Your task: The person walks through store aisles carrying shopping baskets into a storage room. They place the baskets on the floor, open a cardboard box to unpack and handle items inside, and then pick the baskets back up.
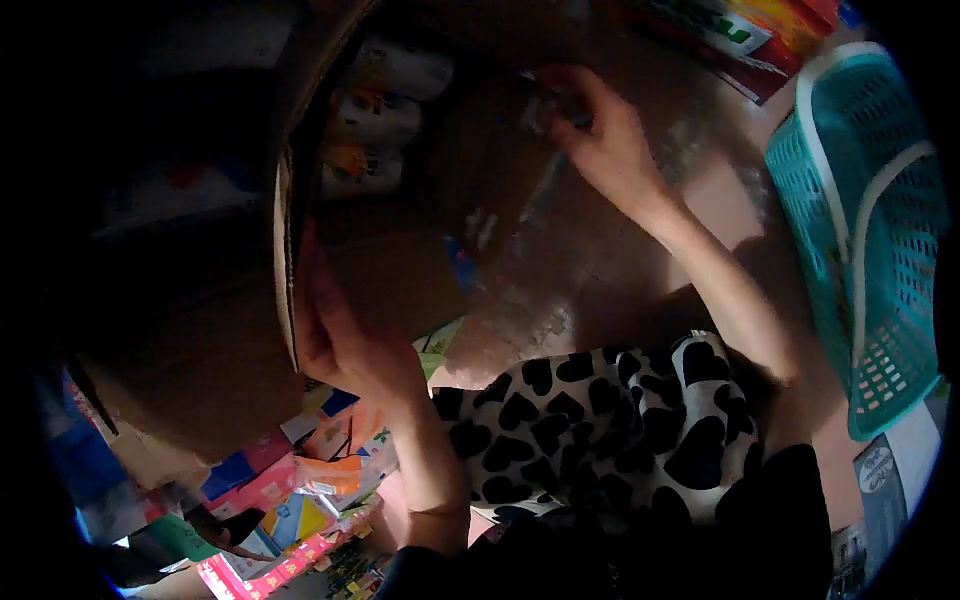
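The open cardboard box (385, 270) sits just beyond the left hand (365, 355), which lies part-curled against its edge, firmness unclear; a slip could tip it. The right hand (605, 135) is half-curled; I cannot tell whether it pinches anything. Tilting might spill white packs (370, 118) ahead of the left hand.

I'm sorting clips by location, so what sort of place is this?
Perhaps a shop or stockroom, judging by the open cardboard box of cylindrical packs, jumbled colourful packages and teal basket.
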A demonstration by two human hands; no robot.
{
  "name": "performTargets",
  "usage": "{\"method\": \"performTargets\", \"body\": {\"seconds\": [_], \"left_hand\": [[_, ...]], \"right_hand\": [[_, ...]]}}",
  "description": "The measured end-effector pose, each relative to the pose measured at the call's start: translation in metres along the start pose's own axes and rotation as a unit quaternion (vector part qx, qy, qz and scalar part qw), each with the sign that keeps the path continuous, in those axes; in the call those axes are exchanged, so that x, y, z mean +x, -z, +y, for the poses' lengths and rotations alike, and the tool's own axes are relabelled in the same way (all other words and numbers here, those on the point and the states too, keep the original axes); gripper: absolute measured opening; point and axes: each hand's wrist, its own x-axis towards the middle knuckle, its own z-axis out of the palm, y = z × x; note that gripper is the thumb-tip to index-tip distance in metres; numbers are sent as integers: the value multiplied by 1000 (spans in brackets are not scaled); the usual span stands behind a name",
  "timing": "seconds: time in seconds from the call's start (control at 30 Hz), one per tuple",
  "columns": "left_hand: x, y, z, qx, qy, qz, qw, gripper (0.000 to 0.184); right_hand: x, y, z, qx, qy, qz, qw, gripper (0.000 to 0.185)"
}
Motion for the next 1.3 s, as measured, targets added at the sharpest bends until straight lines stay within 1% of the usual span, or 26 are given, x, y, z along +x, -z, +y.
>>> {"method": "performTargets", "body": {"seconds": [0.03,0.1,0.13,0.17,0.23,0.3,0.33,0.4,0.43,0.47,0.53,0.57,0.63,0.67,0.73,0.77,0.83,0.87,0.93,0.97,1.03,1.13,1.17,1.23,1.27,1.3], "left_hand": [[-1,0,-1,-1,5,-2,1000,32],[-2,0,-4,5,2,-5,1000,32],[-3,-1,-3,3,8,-9,1000,32],[-4,-4,-2,-3,-10,-20,1000,32],[-8,-8,0,-10,-27,-34,999,32],[-11,-9,2,-45,-6,-63,997,29],[-12,-8,0,-44,-5,-66,997,29],[-15,-5,-3,-39,-19,-131,990,24],[-18,-6,1,-39,-20,-135,990,24],[-22,-7,7,-28,23,-192,981,22],[-25,-5,12,25,110,-304,946,19],[-25,-7,11,24,110,-306,945,19],[-25,-14,7,152,163,-487,845,23],[-28,-15,0,153,166,-487,844,23],[-36,-14,-17,228,129,-611,747,30],[-37,-16,-18,228,130,-611,746,30],[-36,-21,-19,246,127,-626,729,32],[-35,-21,-21,245,124,-626,730,32],[-32,-19,-25,155,157,-668,711,31],[-33,-20,-23,154,156,-669,710,31],[-36,-20,-17,87,239,-704,663,32],[-39,-19,-29,149,281,-694,645,39],[-39,-19,-37,150,280,-695,645,39],[-38,-22,-47,287,205,-637,685,44],[-41,-23,-48,288,203,-638,685,44],[-45,-25,-46,304,162,-626,700,45]], "right_hand": [[-6,1,-1,-5,-4,-1,1000,34],[-16,1,-6,108,-106,21,988,34],[-21,4,-13,103,-111,22,988,34],[-25,7,-19,159,-181,3,971,34],[-24,8,-28,213,-251,-11,944,35],[-13,2,-32,259,-230,-208,915,45],[-7,-1,-38,260,-232,-205,915,45],[12,-5,-60,155,-37,-236,959,45],[18,-9,-58,156,-38,-232,959,45],[27,-13,-52,184,-30,-260,948,45],[35,-16,-44,195,-24,-275,941,44],[33,-14,-39,194,-25,-274,942,44],[25,-3,-35,125,-39,-259,957,44],[21,0,-29,125,-42,-261,956,44],[10,4,-12,268,-61,-299,914,36],[5,2,-1,268,-62,-298,914,36],[-6,-2,26,143,-116,-242,953,25],[-11,-1,37,142,-115,-240,953,25],[-21,3,57,-35,-169,-236,956,19],[-28,6,66,-36,-170,-234,957,19],[-39,6,80,-35,-194,-213,957,19],[-53,-7,95,37,-263,-180,947,20],[-55,-9,99,38,-263,-178,948,20],[-57,-17,87,180,-380,-145,895,24],[-60,-24,86,181,-380,-144,896,24],[-62,-33,86,258,-404,-79,874,24]]}}
